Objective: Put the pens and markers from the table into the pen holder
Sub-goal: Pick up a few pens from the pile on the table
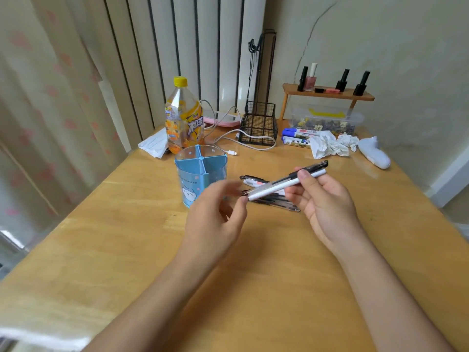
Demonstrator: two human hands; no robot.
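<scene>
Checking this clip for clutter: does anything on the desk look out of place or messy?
Yes. Crumpled tissues lie loose at the back right, partly covering the blue markers. A charging cable trails unplugged across the table behind the pen holder. Nothing looks spilled or broken.

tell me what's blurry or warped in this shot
Head view: the left hand is smeared by motion, while the right hand and its pens stay fairly sharp; the wide lens bows the table edges and curtain; soft daylight, faint sheen on the wood.
</scene>
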